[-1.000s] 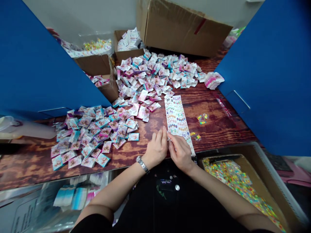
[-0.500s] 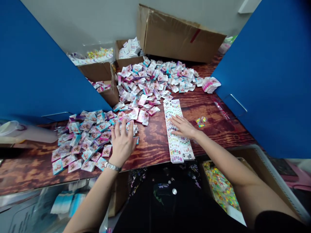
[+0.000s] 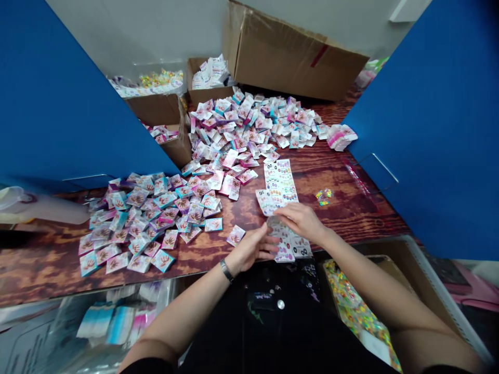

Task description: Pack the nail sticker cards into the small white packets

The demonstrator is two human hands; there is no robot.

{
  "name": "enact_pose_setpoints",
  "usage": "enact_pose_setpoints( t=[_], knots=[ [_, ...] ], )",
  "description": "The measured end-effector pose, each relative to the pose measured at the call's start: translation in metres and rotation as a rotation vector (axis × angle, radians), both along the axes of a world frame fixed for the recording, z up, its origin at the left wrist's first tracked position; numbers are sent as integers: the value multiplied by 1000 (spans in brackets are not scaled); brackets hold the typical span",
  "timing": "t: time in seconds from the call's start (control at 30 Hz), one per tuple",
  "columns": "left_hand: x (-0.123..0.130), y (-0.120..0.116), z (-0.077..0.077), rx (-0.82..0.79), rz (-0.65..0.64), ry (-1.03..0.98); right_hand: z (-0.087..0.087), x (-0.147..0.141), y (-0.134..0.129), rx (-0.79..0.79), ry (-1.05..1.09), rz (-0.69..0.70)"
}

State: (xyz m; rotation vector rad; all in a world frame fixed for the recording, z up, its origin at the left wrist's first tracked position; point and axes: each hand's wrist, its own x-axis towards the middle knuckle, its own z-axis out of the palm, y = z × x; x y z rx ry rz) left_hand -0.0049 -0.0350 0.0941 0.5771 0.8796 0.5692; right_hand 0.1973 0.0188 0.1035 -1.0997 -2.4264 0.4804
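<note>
Two long printed paper strips with small coloured designs lie side by side on the wooden table. My right hand is closed in a pinch on one strip, whose upper part is bent up off the table. Close by on the left, my left hand has its fingers apart, with the thumb up near the lifted paper; whether it touches is unclear. A small printed box lies alone just beyond my left wrist. Further left spreads a heap of similar small boxes.
More small boxes are piled at the back before a large cardboard box. Small colourful packets lie to the right. Blue panels flank both sides. A plastic jug lies at left. Below right is a bin of colourful packets.
My left hand has moved right from the heap toward the strips, and a single box now lies apart. My right hand has gone from flat to pinching, lifting one strip.
</note>
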Motion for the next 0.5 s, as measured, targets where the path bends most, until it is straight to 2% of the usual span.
enact_pose_setpoints(
  t=[0.07,0.13,0.2,0.27,0.33,0.43,0.5],
  knots=[
    [5,6,-3,-86,162,-112,19,-7,-24,-115,90,136],
    [7,11,-4,-56,309,-116,34,-13,-42,-216,137,220],
    [7,14,-2,26,386,-60,41,-16,-47,-229,199,147],
    [5,13,2,128,326,-23,42,-18,-43,-151,271,-41],
    [1,10,6,274,188,-11,38,-19,-34,-49,302,-208],
    [-5,6,10,514,-9,64,29,-21,-27,55,284,-306],
    [-6,6,9,577,-20,162,24,-23,-30,114,250,-302]
  ],
)
